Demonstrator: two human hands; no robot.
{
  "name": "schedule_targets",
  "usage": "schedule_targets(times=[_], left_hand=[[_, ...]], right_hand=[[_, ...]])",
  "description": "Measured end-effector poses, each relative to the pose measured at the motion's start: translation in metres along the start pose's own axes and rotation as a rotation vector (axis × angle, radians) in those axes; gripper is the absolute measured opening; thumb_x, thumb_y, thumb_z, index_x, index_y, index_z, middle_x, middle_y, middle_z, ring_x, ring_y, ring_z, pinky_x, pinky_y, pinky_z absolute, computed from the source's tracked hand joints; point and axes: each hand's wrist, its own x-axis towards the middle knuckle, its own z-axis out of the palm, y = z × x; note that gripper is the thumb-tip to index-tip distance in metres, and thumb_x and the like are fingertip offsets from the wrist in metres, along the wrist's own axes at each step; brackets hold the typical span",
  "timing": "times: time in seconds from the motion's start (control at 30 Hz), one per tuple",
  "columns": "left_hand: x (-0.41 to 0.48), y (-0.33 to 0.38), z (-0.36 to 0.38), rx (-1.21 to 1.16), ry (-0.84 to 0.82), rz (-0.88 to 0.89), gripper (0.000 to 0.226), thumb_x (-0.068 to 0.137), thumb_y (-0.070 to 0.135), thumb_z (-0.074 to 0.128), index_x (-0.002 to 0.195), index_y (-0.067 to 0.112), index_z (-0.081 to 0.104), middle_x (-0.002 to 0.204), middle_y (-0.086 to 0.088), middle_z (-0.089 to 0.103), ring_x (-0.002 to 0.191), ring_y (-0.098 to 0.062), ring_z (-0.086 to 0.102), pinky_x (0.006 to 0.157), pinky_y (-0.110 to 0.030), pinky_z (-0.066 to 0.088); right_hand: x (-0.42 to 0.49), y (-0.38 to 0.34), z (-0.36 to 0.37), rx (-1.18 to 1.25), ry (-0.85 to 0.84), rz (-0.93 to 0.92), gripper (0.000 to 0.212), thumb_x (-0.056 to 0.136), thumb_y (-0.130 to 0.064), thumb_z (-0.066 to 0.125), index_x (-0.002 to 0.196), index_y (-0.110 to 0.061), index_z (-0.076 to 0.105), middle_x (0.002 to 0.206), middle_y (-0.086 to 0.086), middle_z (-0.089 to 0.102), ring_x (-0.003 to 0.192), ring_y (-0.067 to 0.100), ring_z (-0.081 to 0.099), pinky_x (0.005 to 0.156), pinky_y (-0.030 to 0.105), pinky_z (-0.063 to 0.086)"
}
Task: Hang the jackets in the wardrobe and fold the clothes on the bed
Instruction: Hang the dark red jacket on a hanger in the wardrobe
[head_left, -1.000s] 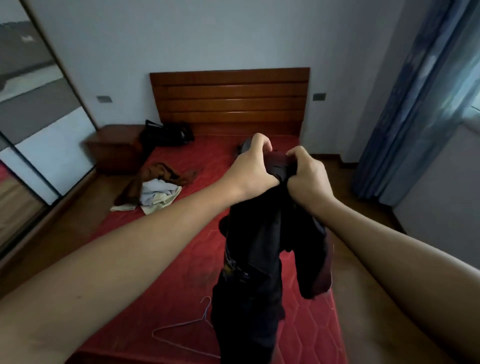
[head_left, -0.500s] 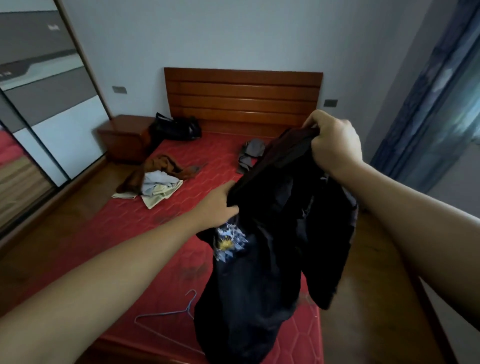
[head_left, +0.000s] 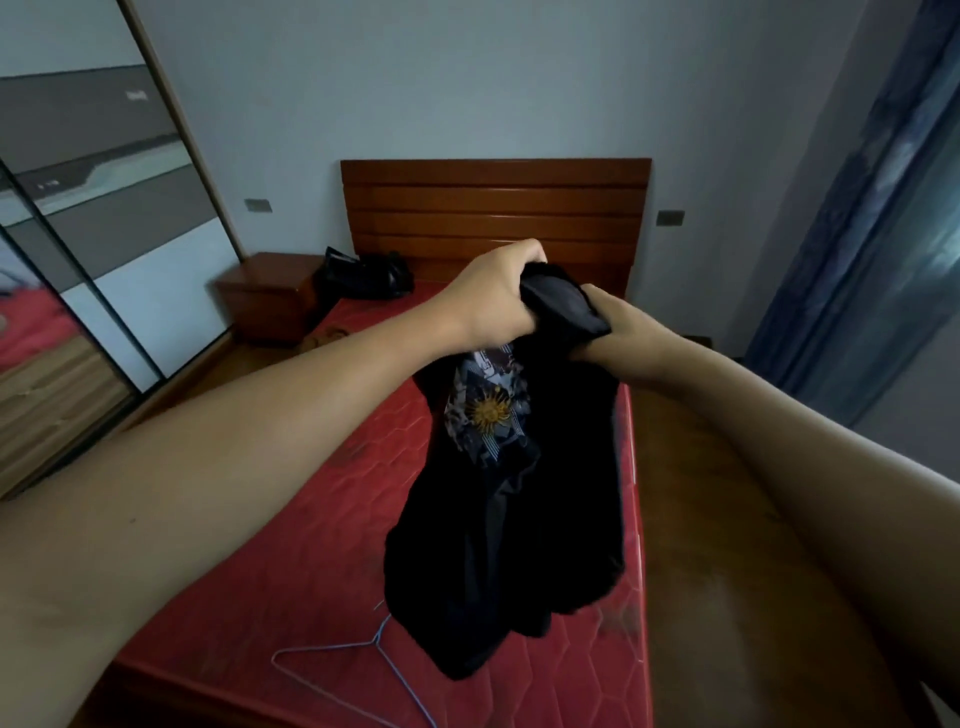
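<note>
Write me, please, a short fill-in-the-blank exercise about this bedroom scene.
1. The left hand and right hand hold a black fabric garment printed with a golden ____.
2. The thin grey wire hanger lies on the ____ quilted mattress.
3. The slatted headboard behind the bed is made of ____.
Missing words: sun; red; wood.

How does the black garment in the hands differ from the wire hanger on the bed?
The black garment is held up by the left hand and the right hand and hangs over the bed. The wire hanger lies flat on the bed, and neither hand touches it. The garment is dark cloth with a sun print, while the hanger is thin, pale wire. Both are near the foot end of the bed.
</note>
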Motion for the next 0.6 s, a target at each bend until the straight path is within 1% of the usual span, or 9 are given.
schedule_targets(times=[0.07, 0.17, 0.27, 0.33, 0.4, 0.47, 0.53, 0.57, 0.6], left_hand=[[0.004, 0.01, -0.011, 0.116, -0.096, -0.007, 0.03, 0.078, 0.012, 0.072, 0.099, 0.016, 0.051, 0.077, 0.004, 0.057, 0.063, -0.011, 0.051, 0.056, -0.028, 0.039], [0.005, 0.013, -0.031, 0.291, -0.239, -0.038, 0.062, 0.075, 0.026, 0.084, 0.12, 0.026, 0.042, 0.093, 0.004, 0.062, 0.073, -0.012, 0.061, 0.058, -0.031, 0.051], [0.001, 0.0, -0.043, 0.386, -0.256, -0.045, 0.098, 0.062, 0.049, 0.092, 0.137, 0.034, 0.03, 0.111, 0.009, 0.061, 0.096, -0.011, 0.061, 0.077, -0.031, 0.053], [-0.01, -0.016, -0.043, 0.342, -0.207, -0.059, 0.11, 0.06, 0.052, 0.092, 0.145, 0.04, 0.024, 0.124, 0.008, 0.06, 0.11, -0.013, 0.059, 0.09, -0.034, 0.051], [-0.027, -0.037, -0.035, 0.202, -0.154, -0.108, 0.115, 0.061, 0.051, 0.092, 0.151, 0.046, 0.02, 0.135, 0.012, 0.052, 0.124, -0.014, 0.053, 0.104, -0.035, 0.046], [-0.049, -0.07, -0.02, -0.061, -0.137, -0.222, 0.111, 0.065, 0.051, 0.09, 0.152, 0.051, 0.021, 0.138, 0.018, 0.042, 0.135, -0.012, 0.044, 0.112, -0.036, 0.04], [-0.073, -0.103, 0.003, -0.404, -0.091, -0.365, 0.101, 0.064, 0.065, 0.084, 0.146, 0.061, 0.026, 0.139, 0.018, 0.044, 0.135, -0.013, 0.044, 0.113, -0.043, 0.039], [-0.083, -0.119, 0.017, -0.562, -0.05, -0.436, 0.092, 0.066, 0.07, 0.079, 0.144, 0.062, 0.03, 0.138, 0.017, 0.048, 0.132, -0.012, 0.047, 0.111, -0.046, 0.04], [-0.092, -0.132, 0.032, -0.68, -0.013, -0.489, 0.08, 0.074, 0.068, 0.074, 0.143, 0.059, 0.035, 0.135, 0.017, 0.051, 0.13, -0.012, 0.049, 0.107, -0.047, 0.042]], right_hand=[[0.002, 0.005, -0.009, -0.08, 0.134, -0.034, 0.021, 0.084, 0.0, 0.058, 0.09, -0.02, 0.053, 0.084, 0.002, 0.061, 0.074, 0.018, 0.058, 0.067, 0.037, 0.046], [0.007, -0.003, -0.021, -0.198, 0.22, -0.072, 0.025, 0.084, -0.002, 0.054, 0.1, -0.021, 0.054, 0.089, 0.002, 0.063, 0.08, 0.021, 0.061, 0.064, 0.036, 0.049], [0.013, -0.025, -0.027, -0.302, 0.288, -0.177, 0.027, 0.083, 0.0, 0.051, 0.104, -0.017, 0.053, 0.088, 0.003, 0.062, 0.078, 0.023, 0.06, 0.063, 0.04, 0.051], [0.016, -0.039, -0.024, -0.311, 0.375, -0.24, 0.028, 0.08, 0.002, 0.049, 0.102, -0.014, 0.053, 0.085, 0.003, 0.061, 0.076, 0.023, 0.058, 0.063, 0.041, 0.05], [0.019, -0.047, -0.017, -0.295, 0.422, -0.295, 0.029, 0.076, 0.004, 0.047, 0.1, -0.012, 0.053, 0.082, 0.003, 0.06, 0.074, 0.022, 0.056, 0.06, 0.037, 0.047], [0.021, -0.051, -0.009, -0.308, 0.426, -0.342, 0.031, 0.073, 0.006, 0.046, 0.098, -0.01, 0.053, 0.082, 0.004, 0.06, 0.074, 0.024, 0.055, 0.06, 0.037, 0.045], [0.02, -0.051, -0.004, -0.308, 0.437, -0.367, 0.032, 0.07, 0.008, 0.046, 0.096, -0.01, 0.054, 0.082, 0.006, 0.061, 0.075, 0.025, 0.055, 0.061, 0.038, 0.045], [0.02, -0.05, -0.004, -0.3, 0.446, -0.365, 0.033, 0.069, 0.009, 0.046, 0.094, -0.01, 0.055, 0.081, 0.006, 0.061, 0.075, 0.025, 0.055, 0.061, 0.038, 0.045], [0.019, -0.05, -0.005, -0.296, 0.45, -0.363, 0.033, 0.068, 0.009, 0.045, 0.093, -0.011, 0.055, 0.081, 0.006, 0.061, 0.075, 0.025, 0.055, 0.06, 0.037, 0.044]])
